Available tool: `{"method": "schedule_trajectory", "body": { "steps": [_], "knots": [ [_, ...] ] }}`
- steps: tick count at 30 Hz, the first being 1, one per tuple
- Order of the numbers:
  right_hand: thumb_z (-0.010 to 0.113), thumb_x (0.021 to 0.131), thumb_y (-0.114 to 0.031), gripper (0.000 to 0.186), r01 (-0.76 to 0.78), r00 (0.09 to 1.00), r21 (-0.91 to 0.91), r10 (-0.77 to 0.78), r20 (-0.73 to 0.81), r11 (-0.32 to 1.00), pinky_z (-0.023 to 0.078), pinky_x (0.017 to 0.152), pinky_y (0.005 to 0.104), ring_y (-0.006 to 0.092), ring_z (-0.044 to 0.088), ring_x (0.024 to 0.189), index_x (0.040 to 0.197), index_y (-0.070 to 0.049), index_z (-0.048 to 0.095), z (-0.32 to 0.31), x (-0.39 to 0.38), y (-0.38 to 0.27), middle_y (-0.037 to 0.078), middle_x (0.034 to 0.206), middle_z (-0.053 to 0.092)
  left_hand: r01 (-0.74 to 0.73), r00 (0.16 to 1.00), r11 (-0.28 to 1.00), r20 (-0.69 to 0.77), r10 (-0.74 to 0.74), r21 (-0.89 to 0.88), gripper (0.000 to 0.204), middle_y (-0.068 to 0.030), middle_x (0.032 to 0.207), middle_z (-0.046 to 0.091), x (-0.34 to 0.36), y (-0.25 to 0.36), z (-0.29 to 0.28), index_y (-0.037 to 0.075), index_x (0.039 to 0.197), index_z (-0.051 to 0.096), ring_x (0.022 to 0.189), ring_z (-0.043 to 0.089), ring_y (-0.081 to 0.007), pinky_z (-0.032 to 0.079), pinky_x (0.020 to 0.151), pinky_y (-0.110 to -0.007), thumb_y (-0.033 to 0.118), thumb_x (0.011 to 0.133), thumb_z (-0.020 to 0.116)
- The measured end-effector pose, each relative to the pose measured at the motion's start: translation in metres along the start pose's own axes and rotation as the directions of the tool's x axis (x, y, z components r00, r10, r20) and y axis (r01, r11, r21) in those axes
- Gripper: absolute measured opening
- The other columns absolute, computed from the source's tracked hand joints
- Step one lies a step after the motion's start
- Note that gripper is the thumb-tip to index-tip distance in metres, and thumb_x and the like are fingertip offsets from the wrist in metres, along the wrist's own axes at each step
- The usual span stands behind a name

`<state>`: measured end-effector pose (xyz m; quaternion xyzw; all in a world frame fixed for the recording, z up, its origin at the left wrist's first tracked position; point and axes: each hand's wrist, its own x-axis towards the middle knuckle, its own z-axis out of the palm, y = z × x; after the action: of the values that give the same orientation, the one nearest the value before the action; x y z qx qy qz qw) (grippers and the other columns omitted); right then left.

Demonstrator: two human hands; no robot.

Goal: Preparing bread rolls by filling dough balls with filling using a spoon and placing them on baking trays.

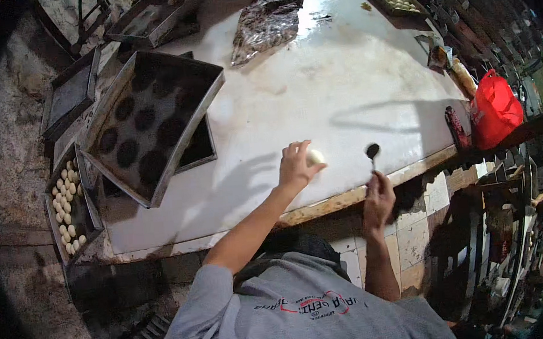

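Left hand [295, 166] cupping pale dough ball [314, 158] over table's [267, 119] near side, fingers curling loosely around it, probably avoiding squashing. Right hand [378, 199] gripping spoon [373, 151] by handle, fingers wrapping tightly, apparently keeping far end free. Baking tray [187, 136] sitting left.

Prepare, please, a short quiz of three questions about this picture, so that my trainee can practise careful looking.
1. What does the left hand hold? A: a knife; B: a pale round piece; C: a folded cloth.
2. True or false: the right hand holds a spoon, to the left of the red bag.
3. At the picture's lower left, what kind of container holds many small pale balls?

Key: 1. B. 2. True. 3. A dark tray.
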<state>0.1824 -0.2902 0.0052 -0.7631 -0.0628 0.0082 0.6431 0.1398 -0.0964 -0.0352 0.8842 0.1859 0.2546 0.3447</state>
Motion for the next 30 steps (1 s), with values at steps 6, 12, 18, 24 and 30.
{"method": "schedule_trajectory", "body": {
  "steps": [6, 12, 18, 24, 30],
  "knots": [
    [0.048, 0.089, -0.011, 0.014, -0.108, 0.983, 0.150, 0.129, -0.134, 0.983, 0.031, 0.047, 0.0173, 0.0037, 0.040, 0.056, 0.096, 0.000, 0.054, -0.075, 0.014, 0.004, -0.002, 0.068, 0.048, 0.166, 0.814, 0.940, 0.496, -0.302, 0.299, 0.047, -0.0140, 0.108, 0.045, 0.022, 0.027, 0.041, 0.002, 0.103, 0.050, 0.103, 0.042, -0.0318, 0.042, 0.085, -0.040, 0.020, 0.064, 0.070],
    [0.048, 0.088, -0.011, 0.015, -0.207, 0.974, 0.300, 0.226, -0.031, 0.931, 0.030, 0.048, 0.0173, 0.0032, 0.039, 0.056, 0.097, -0.001, 0.054, -0.063, 0.019, 0.008, -0.003, 0.068, 0.047, 0.030, 0.865, 0.938, 0.461, -0.197, 0.345, 0.029, -0.0198, 0.093, 0.053, 0.023, -0.005, 0.050, -0.001, 0.092, 0.057, 0.094, 0.050, -0.0323, 0.043, 0.081, -0.040, 0.008, 0.064, 0.060],
    [0.047, 0.088, -0.014, 0.017, -0.224, 0.973, 0.215, 0.229, -0.002, 0.951, 0.031, 0.048, 0.0177, 0.0038, 0.040, 0.059, 0.096, -0.002, 0.055, -0.069, 0.030, 0.020, -0.003, 0.069, 0.047, 0.057, 0.417, 0.946, 0.853, -0.314, 0.320, 0.021, -0.0203, 0.072, 0.060, 0.045, 0.036, -0.001, -0.003, 0.076, 0.061, 0.073, 0.060, -0.0288, 0.049, 0.067, -0.038, 0.013, 0.061, 0.060],
    [0.048, 0.088, -0.015, 0.018, -0.156, 0.988, 0.200, 0.154, 0.029, 0.967, 0.029, 0.045, 0.0178, 0.0036, 0.038, 0.055, 0.097, -0.001, 0.055, -0.049, 0.030, 0.001, -0.003, 0.068, 0.047, 0.174, 0.947, 0.985, 0.277, -0.162, -0.017, 0.039, -0.0101, 0.093, 0.056, -0.006, -0.032, -0.223, 0.007, 0.097, 0.062, 0.091, 0.053, -0.0218, 0.043, 0.080, -0.032, 0.019, 0.062, 0.072],
    [0.048, 0.088, -0.014, 0.017, -0.158, 0.987, 0.198, 0.160, 0.009, 0.967, 0.029, 0.046, 0.0173, 0.0036, 0.038, 0.056, 0.097, -0.001, 0.055, -0.011, -0.007, -0.018, -0.003, 0.069, 0.047, 0.417, 0.909, 0.846, -0.160, -0.385, 0.332, 0.037, -0.0144, 0.093, 0.062, -0.009, -0.156, -0.333, 0.004, 0.098, 0.062, 0.086, 0.061, -0.0254, 0.047, 0.076, -0.033, 0.015, 0.063, 0.069]
  ]
}}
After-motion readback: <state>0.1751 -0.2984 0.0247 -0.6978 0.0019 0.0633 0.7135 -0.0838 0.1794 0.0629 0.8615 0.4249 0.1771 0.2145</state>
